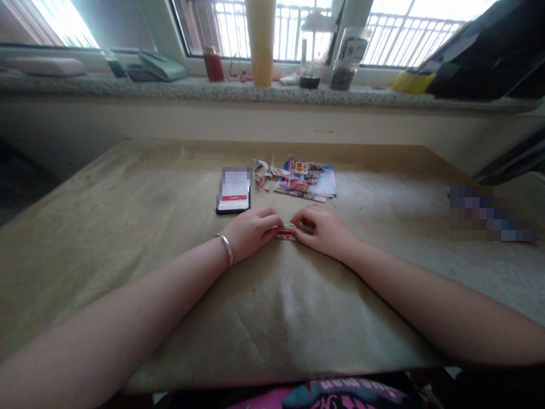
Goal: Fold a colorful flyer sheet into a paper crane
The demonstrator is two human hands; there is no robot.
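A small folded strip of printed paper [286,232], red and white, lies low over the table between my hands. My left hand [254,230], with a silver bangle [226,250] at the wrist, pinches its left end. At the right end, my right hand [323,232] grips it between thumb and fingers. Just beyond my left hand lies a phone [234,190] with its screen lit and blurred. Several folded paper pieces [266,172] sit behind the strip, beside a stack of colourful printed sheets [313,180].
The table [238,318] has a tan cover. A blurred dark object [489,215] lies at the right. Along the granite windowsill [170,91] stand a red bottle [213,64], a tall yellow cylinder [261,45], a clear container [347,62] and a large black bag [485,51].
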